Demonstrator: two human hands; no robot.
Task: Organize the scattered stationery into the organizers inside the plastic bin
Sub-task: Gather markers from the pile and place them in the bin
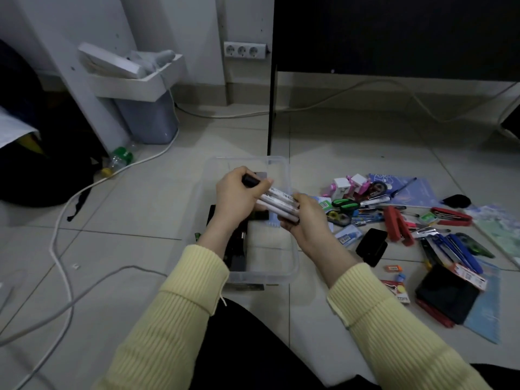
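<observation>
While my left hand (237,199) curls round the capped ends of some white markers (277,204), my right hand (308,220) grips their other ends above the clear plastic bin (270,266); its black organizer (237,257) is half hidden by my wrist. Loose stationery (399,226) lies rightward.

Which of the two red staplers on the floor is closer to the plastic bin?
The red stapler lying lengthwise, right beside the black case; the other stapler lies crosswise farther right.
</observation>
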